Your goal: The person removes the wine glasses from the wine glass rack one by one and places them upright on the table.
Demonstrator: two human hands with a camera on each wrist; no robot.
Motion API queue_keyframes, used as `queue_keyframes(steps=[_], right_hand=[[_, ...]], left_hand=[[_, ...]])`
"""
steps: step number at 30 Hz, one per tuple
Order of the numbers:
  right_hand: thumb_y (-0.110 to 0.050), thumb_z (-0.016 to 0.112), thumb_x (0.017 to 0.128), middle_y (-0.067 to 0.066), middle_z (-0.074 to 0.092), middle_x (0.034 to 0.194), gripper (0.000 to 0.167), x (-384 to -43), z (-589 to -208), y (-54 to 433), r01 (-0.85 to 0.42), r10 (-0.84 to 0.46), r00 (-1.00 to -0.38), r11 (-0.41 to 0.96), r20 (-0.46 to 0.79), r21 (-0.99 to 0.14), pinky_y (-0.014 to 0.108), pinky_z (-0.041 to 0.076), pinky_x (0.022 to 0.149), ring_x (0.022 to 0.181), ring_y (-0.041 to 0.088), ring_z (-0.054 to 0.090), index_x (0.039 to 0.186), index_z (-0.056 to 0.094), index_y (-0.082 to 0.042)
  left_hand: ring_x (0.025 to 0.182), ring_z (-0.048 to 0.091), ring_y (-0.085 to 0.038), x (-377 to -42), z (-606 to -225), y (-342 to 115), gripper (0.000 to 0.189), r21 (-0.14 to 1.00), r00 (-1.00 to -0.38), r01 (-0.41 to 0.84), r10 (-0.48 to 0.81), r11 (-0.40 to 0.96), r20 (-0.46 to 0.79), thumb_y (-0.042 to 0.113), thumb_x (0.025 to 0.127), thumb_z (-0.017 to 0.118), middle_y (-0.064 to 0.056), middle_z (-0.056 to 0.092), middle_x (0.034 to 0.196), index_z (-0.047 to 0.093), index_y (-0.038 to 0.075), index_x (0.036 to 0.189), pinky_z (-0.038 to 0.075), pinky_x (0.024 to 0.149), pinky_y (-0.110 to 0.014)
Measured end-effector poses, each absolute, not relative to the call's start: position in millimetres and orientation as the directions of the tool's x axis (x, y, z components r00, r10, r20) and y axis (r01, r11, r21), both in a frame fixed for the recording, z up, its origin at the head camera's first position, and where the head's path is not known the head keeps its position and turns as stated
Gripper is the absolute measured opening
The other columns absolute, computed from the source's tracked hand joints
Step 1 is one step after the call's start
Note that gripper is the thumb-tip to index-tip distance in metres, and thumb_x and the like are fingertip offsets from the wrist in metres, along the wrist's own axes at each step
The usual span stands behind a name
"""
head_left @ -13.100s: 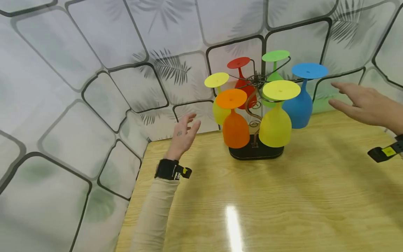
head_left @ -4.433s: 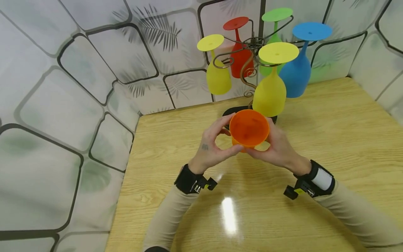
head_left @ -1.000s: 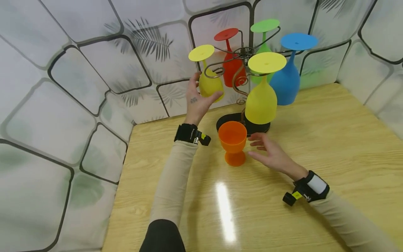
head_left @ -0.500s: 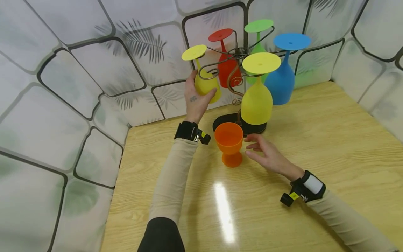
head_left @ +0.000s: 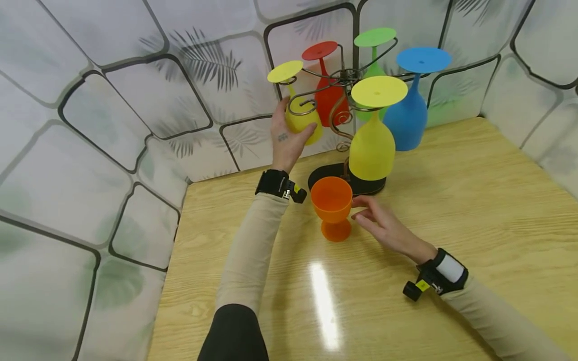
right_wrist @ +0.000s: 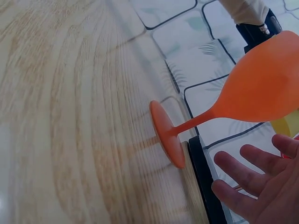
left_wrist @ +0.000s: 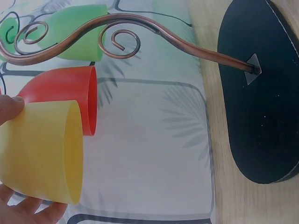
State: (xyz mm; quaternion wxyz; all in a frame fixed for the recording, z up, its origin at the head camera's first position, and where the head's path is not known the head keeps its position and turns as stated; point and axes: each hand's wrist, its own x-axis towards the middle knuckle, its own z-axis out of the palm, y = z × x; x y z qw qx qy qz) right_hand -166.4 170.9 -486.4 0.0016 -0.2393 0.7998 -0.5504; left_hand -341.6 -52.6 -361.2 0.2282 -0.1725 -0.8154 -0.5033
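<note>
Since the earlier head views, the orange goblet (head_left: 331, 214) has passed from both hands to the table (head_left: 217, 250), and the left hand (head_left: 285, 144) has gone up to the rear yellow goblet (left_wrist: 44, 149). The rack loop under that goblet's foot, hidden a second ago, now shows.

The rear yellow goblet is inverted and slightly tilted, within the left hand's grasp: thumb on one side of the bowl, fingers curled round the other. Whether its foot bears on the loop cannot be determined.

The orange goblet stands upright on its foot, just left of the right hand (head_left: 388, 228). That hand is half spread, fingers loosely bent, gripping nothing; the fingertips are close to the bowl, and the right wrist view shows a gap.

Right of the left hand rises the metal rack (left_wrist: 224, 59), its black base (left_wrist: 257, 121) behind the orange goblet. On it, inverted, hang the red goblet (head_left: 331, 100) nearest the left hand; the green goblet (head_left: 376, 37) farther off; the blue goblet (head_left: 408, 120) and the front yellow goblet (head_left: 372, 150), both beyond the right hand. Patterned wall covering (head_left: 244, 55) stands behind the left hand.
</note>
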Motion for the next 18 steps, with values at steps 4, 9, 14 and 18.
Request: queue_keyframes(steps=[4,9,14,18], right_hand=[[-0.009,0.051,0.106,0.022,0.053,0.142,0.042,-164.6,-487.2,172.0,-0.376,-0.374,-0.890,0.283,0.259,-0.882,0.017,0.048,0.100,0.114,0.036,0.066,0.145,0.040,0.002],[-0.008,0.051,0.106,0.023,0.053,0.141,0.040,-164.7,-488.3,171.7,-0.377,-0.369,-0.890,0.265,0.268,-0.888,0.015,0.048,0.100,0.116,0.035,0.065,0.143,0.041,0.002],[-0.006,0.051,0.105,0.023,0.054,0.140,0.040,-164.3,-490.8,171.9,-0.391,-0.365,-0.886,0.257,0.286,-0.884,0.014,0.048,0.098,0.112,0.036,0.066,0.143,0.041,0.003],[-0.006,0.050,0.105,0.025,0.054,0.140,0.041,-163.4,-493.0,171.2,-0.392,-0.373,-0.882,0.244,0.288,-0.887,0.014,0.049,0.098,0.112,0.037,0.065,0.144,0.040,0.004]], left_hand=[[0.130,0.052,-0.024,-343.2,-360.5,-46.6,0.083,0.744,-0.836,0.516,0.059,0.424,0.546,0.016,0.083,0.084,-0.015,0.049,0.147,0.041,0.008,0.153,0.050,0.100,-0.029],[0.126,0.054,-0.025,-341.3,-360.8,-43.9,0.082,0.763,-0.845,0.509,0.063,0.398,0.530,0.015,0.082,0.084,-0.015,0.051,0.144,0.042,0.008,0.152,0.052,0.098,-0.029],[0.124,0.055,-0.026,-337.3,-361.0,-42.4,0.079,0.739,-0.836,0.527,0.101,0.419,0.539,0.017,0.083,0.083,-0.016,0.051,0.142,0.044,0.009,0.151,0.052,0.095,-0.029],[0.122,0.056,-0.026,-334.8,-361.7,-42.6,0.081,0.713,-0.823,0.554,0.150,0.430,0.548,0.019,0.083,0.082,-0.016,0.050,0.142,0.042,0.010,0.152,0.053,0.092,-0.030]])
